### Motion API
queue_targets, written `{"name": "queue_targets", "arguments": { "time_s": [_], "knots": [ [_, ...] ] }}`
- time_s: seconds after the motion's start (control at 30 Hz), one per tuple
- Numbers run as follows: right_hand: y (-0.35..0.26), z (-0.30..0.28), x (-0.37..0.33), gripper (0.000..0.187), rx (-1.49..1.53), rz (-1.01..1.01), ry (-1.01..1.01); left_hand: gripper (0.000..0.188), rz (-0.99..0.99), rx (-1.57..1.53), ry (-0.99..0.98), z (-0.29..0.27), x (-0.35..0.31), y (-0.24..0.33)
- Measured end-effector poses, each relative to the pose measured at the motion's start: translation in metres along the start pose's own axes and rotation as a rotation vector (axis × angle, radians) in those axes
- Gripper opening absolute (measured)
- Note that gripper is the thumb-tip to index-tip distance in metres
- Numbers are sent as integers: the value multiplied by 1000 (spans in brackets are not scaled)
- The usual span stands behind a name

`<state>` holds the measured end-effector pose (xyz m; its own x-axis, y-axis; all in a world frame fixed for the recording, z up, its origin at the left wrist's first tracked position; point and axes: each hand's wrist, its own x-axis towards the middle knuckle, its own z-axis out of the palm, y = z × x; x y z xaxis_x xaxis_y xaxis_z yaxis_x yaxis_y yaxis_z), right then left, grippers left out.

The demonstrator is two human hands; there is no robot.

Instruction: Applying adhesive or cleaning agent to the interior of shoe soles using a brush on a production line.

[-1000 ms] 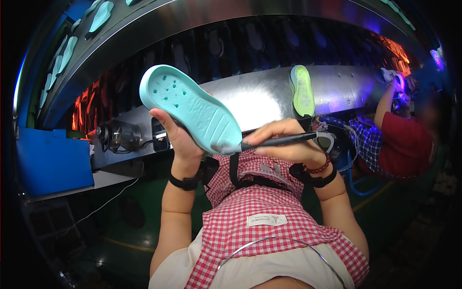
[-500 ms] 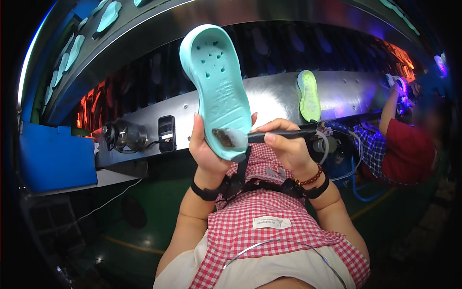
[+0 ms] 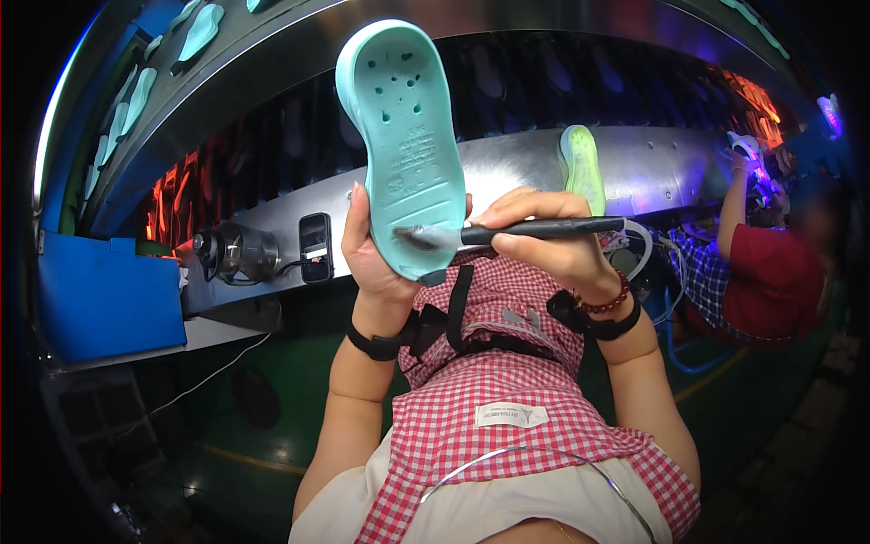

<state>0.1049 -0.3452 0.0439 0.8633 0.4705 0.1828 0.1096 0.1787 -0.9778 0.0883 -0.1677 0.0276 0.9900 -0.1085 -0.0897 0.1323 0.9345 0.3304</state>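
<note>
A turquoise shoe sole (image 3: 408,163) is held up over the bench, its wide holed end pointing away from me and its inner face up. My left hand (image 3: 376,263) grips its near end from below and the left side; some of those fingers are hidden behind it. In my right hand (image 3: 557,240) is a brush (image 3: 535,231) with a black handle and a pale tube at its rear end. Its dark, wet-looking bristles rest on the sole's near part. A dark tab (image 3: 433,278) sticks out at the sole's near end.
On the metal bench (image 3: 507,168) lie a yellow-green sole (image 3: 584,172), a black phone-like device (image 3: 315,254) and a clear jug (image 3: 246,254). A belt (image 3: 195,91) carries turquoise soles at far left. A blue box (image 3: 109,304) stands left; a person in red (image 3: 770,281) works at right.
The turquoise sole has shifted slightly away from me. My right hand has turned and lifted a little, with the brush handle now pointing further right; the bristles have moved slightly up and left.
</note>
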Motion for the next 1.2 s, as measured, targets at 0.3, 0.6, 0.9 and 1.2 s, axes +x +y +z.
{"name": "queue_targets", "arguments": {
  "time_s": [0.3,0.6,0.9,1.2],
  "knots": [
    [-3,-6,2,17,-169,-81,-203,59,6,231,-99,-5,10,16],
    [-9,-18,6,20,-365,-308,-339,45,-494,180,-11,-15,17,24],
    [-8,-38,4,17,-324,-173,-648,40,-660,452,36,-13,12,24],
    [-14,-51,7,21,-404,-132,-706,41,-703,588,66,-13,1,31]
  ]
}}
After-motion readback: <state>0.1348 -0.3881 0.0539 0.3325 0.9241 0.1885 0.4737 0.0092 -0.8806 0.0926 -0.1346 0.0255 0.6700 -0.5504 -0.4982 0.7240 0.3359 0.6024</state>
